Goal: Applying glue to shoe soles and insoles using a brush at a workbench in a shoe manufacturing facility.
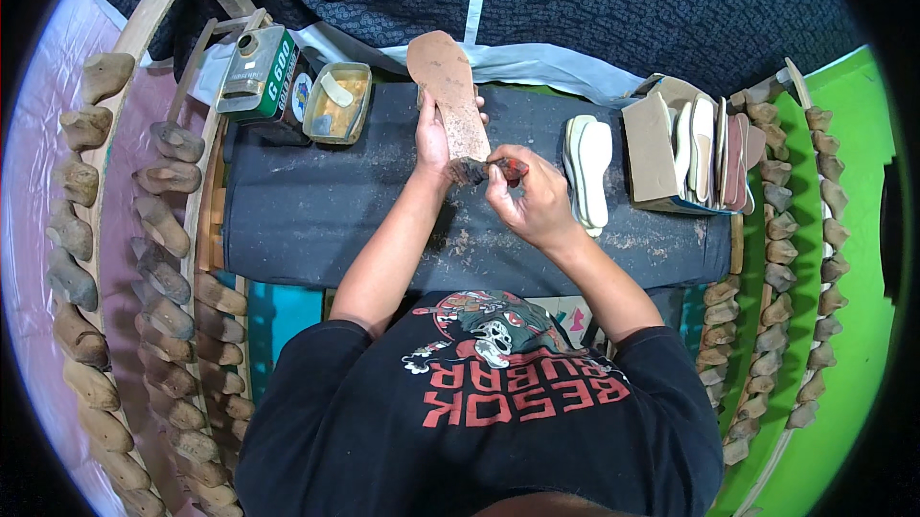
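My left hand [434, 141] is closed round a brown, speckled shoe insole [443, 67], thumb on its face and fingertips showing at its right edge. The insole is held up over the dark work table, its broad end pointing away from me. In my right hand [535, 201], a brush [470, 171] with a dark, caked head and a red-orange part is pinched between thumb and fingers. The brush head lies against the near, narrow end of the insole, close to my left wrist. My fingers partly hide the brush handle.
A stack of cream insoles [588, 172] lies right of my hands, beside a cardboard box [652, 167] of upright insoles. At the back left stand a green metal can [254, 76] and a tub [337, 103] with a white scraper. Racks of wooden shoe lasts [165, 225] flank both sides.
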Motion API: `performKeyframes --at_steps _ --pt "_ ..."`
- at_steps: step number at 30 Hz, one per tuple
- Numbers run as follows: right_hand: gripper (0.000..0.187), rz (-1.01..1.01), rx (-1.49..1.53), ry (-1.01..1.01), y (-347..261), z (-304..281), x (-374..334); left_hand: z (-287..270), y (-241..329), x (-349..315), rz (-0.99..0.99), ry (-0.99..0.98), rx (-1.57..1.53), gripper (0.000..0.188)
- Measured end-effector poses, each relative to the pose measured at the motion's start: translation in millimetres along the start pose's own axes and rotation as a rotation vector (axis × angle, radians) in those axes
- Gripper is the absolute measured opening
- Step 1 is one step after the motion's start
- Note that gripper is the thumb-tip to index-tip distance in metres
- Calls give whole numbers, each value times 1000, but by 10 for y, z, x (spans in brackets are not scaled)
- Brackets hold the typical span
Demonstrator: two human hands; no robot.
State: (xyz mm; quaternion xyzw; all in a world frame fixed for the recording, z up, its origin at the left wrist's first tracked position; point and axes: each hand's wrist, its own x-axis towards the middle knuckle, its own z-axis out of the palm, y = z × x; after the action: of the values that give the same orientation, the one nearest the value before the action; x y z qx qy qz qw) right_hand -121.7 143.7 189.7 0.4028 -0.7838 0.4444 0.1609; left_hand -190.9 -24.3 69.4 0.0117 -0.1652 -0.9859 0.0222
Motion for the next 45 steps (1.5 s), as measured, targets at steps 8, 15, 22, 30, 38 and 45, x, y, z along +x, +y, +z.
performKeyframes --at_steps 8,15,22,30,38,45 --pt "21 57 -92 51 196 -172 117 38 67 -11 -44 -92 -122 58" --pt "23 -36 -100 26 116 -130 70 69 70 6 26 -24 -110 60" --pt "21 4 -43 55 78 -11 11 73 50 -10 36 -4 -31 59" --pt "18 21 -50 74 47 18 50 125 52 26 73 3 82 59" --pt "18 64 -46 111 93 28 200 210 -12 -41 -20 -6 50 59" --pt "17 21 -71 52 44 4 33 113 -6 66 35 -18 35 58"
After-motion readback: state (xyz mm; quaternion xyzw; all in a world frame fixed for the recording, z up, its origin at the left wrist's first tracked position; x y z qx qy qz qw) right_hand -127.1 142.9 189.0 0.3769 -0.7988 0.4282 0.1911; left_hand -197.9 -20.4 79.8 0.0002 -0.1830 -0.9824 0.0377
